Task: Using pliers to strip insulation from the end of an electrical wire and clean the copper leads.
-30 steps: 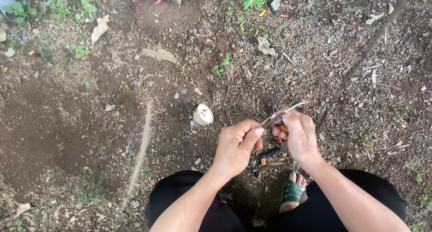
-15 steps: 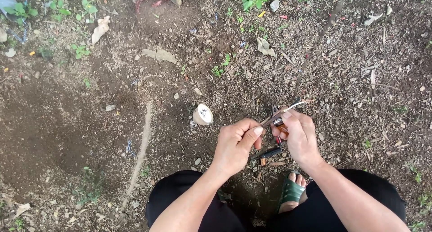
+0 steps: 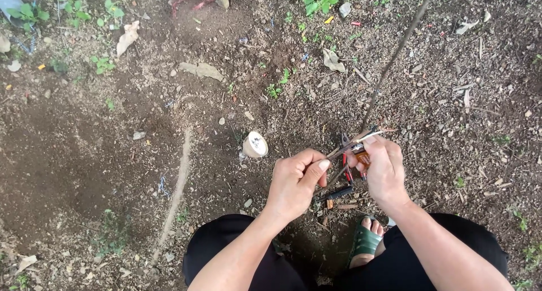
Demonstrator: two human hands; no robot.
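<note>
The left hand [image 3: 294, 182] is closed in a pinch, thumb pressed against the forefinger, gripping the near end of a thin stem [image 3: 389, 65] that runs up and to the right across the ground. The right hand [image 3: 383, 166] is closed around a small knife [image 3: 360, 151] with an orange handle; its pale blade lies against the stem just beside the left thumb. The work is held in the air above bare soil [image 3: 84, 155], not resting on anything.

Findings on risk:

- The blade sits very near the left thumb. If the knife slips along the stem toward that hand, a cut to the thumb or forefinger is likely, in my judgement.
- The stem is slender and held only at one end. Too much pressure from the blade could snap or split it instead of paring it cleanly.
- With no support beneath, both hands must steady the stem; any wobble could make the cut uneven.
- A pair of red-handled pliers or cutters [image 3: 345, 155] appears partly hidden behind the hands; its exact position cannot be told. A dark stick-like item [image 3: 340, 192] lies on the soil below the hands.
- A foot in a green sandal [image 3: 366, 240] is directly under the work. A dropped knife would fall toward exposed toes.
- A small white cup-shaped object [image 3: 254, 144] lies on the soil to the left, well apart from the hands.
</note>
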